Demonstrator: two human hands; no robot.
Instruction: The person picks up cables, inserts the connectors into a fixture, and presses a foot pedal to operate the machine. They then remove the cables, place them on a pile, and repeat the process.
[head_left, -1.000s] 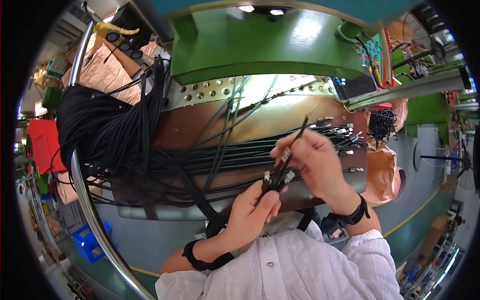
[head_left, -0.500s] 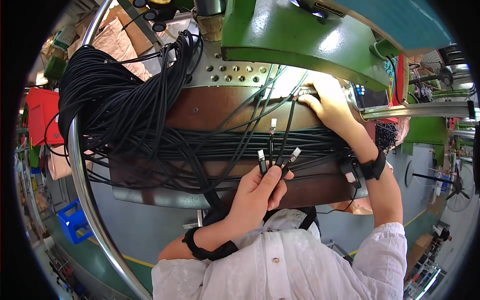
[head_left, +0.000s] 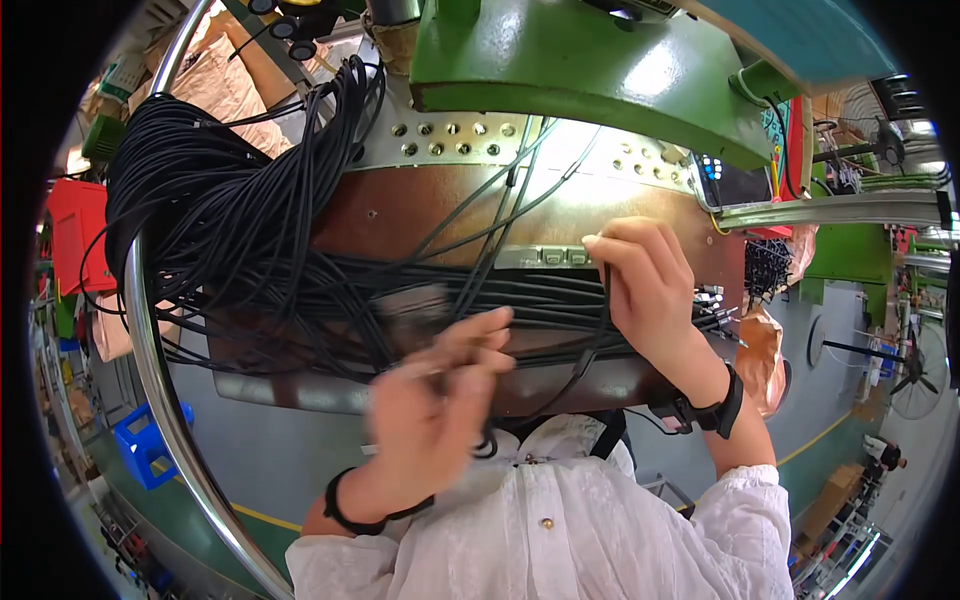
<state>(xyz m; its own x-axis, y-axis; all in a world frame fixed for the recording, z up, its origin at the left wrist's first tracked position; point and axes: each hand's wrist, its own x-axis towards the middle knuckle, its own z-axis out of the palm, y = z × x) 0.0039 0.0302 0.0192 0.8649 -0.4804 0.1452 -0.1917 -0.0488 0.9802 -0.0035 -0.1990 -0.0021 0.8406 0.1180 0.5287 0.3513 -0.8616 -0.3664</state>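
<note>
My right hand (head_left: 652,292) is pinched on a black cable (head_left: 606,310), which hangs from the fingertips toward the bench's front edge. Just left of those fingertips a narrow metal bar (head_left: 543,257) lies on the brown bench, with small rectangular connector shapes along it. My left hand (head_left: 428,412) is smeared by motion, low over the front of the bench; its grip does not show. Beyond its fingers is a blurred greyish shape (head_left: 413,303) that I cannot make out. A thick band of black cables (head_left: 540,295) runs across the bench, some metal-tipped ends (head_left: 712,300) at its right.
A large looped bundle of black cables (head_left: 190,170) hangs over a curved steel rail (head_left: 150,330) at left. The green machine body (head_left: 580,80) overhangs the back, above a perforated metal plate (head_left: 440,140). A blue stool (head_left: 150,445) stands on the floor.
My right hand has come from beneath the machine toward me and now pinches a cable. My left hand has moved left and blurred; the metal-tipped cables it held no longer show clearly.
</note>
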